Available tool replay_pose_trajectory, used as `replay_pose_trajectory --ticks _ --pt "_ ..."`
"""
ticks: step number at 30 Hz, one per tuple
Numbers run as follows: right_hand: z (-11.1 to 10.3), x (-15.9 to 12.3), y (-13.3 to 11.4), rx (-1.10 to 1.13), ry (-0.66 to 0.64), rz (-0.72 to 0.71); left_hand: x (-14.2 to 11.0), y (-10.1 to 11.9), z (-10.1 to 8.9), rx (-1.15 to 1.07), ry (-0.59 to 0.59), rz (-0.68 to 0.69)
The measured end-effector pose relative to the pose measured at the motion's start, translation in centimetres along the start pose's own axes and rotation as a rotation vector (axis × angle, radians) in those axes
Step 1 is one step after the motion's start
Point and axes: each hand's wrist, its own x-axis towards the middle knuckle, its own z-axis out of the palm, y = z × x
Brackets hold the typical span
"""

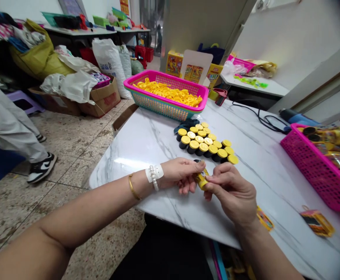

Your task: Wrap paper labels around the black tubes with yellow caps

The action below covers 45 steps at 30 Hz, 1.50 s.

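- Both hands are closed on one small tube: the left hand (184, 173) has its thumb by the black end, and the right hand (232, 190) pinches the yellow end between thumb and fingers.
- The tube (200, 179) is held over the near edge of the table (172, 204), tilted rather than upright. Its long axis runs from far left to near right, black end pointing far, yellow end pointing near.
- Its side bears a yellow label with small dark and pale print, too small to read.
- Just beyond the hands stand rows of black pots (201, 147) with yellow tops, upright; the tops show no writing I can make out.
- A dark cloth (184, 125) lies at their far left.
- Near the right forearm lies a small yellow case (265, 219); farther right is another case (318, 222), with a loop at its far end.
- At the right, a pink basket (312, 167) holds yellow-wrapped tubes lying in mixed directions, their print illegible.
- At the far side, a pink-rimmed basket (165, 100) is full of yellow pieces (170, 92).
- Beyond it are yellow boxes (174, 62) with cartoon figures; their lettering is unreadable.
- On the floor at far left, a white sack (107, 56) has blue lettering I cannot read.
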Motion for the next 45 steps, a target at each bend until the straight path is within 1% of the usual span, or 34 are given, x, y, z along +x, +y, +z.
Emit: replay_pose_trajectory --ticks 2,5,7,8,10,14,16,19,21,24,26,30,32,34,37,39,45 --pt "0.0 0.2 0.1 0.031 0.029 0.014 0.0 0.1 0.0 -0.041 0.046 0.056" --pt "0.0 0.7 0.3 0.106 0.099 0.121 -0.2 0.4 0.1 -0.114 0.115 0.183" --pt "0.0 1.0 0.2 0.110 0.106 0.187 -0.3 0.6 0.2 -0.117 0.163 0.261" --pt "0.0 1.2 0.2 0.090 0.101 0.196 -0.3 0.6 0.2 -0.099 0.185 0.290" --pt "0.0 1.2 0.2 0.022 0.110 0.152 -0.3 0.7 0.2 -0.068 0.218 0.312" --pt "0.3 1.0 0.5 -0.148 0.140 -0.030 -0.3 0.7 0.0 -0.020 0.227 0.240" --pt "0.5 0.8 0.7 -0.203 0.147 -0.068 -0.3 0.5 -0.1 0.051 0.240 0.275" --pt "0.7 0.7 1.1 -0.188 0.204 -0.051 -0.2 0.4 0.1 0.133 0.266 0.375" --pt "0.7 0.8 1.2 -0.158 0.224 -0.002 -0.1 0.2 0.2 0.143 0.278 0.402" --pt "0.4 1.2 1.1 -0.109 0.213 0.060 0.0 0.1 0.3 0.157 0.275 0.416" --pt "-0.1 1.4 0.9 -0.050 0.156 0.100 -0.1 0.0 0.2 0.165 0.246 0.410" --pt "-0.7 1.6 0.7 0.148 -0.023 0.196 -0.2 -0.1 0.0 0.103 0.152 0.352" --pt "-0.6 1.4 0.8 0.224 -0.028 0.188 -0.3 0.0 -0.1 0.092 0.116 0.335" --pt "-0.5 1.3 0.9 0.244 0.018 0.147 -0.3 0.1 -0.2 0.102 0.093 0.321" --pt "-0.2 1.2 0.8 0.202 0.096 0.081 -0.2 0.2 -0.3 0.096 0.086 0.288" --pt "-0.2 1.2 0.6 0.128 0.112 0.041 -0.2 0.3 -0.3 0.075 0.088 0.263" --pt "-0.4 1.0 0.2 -0.126 0.053 -0.116 -0.1 0.0 -0.5 0.021 0.075 0.141"
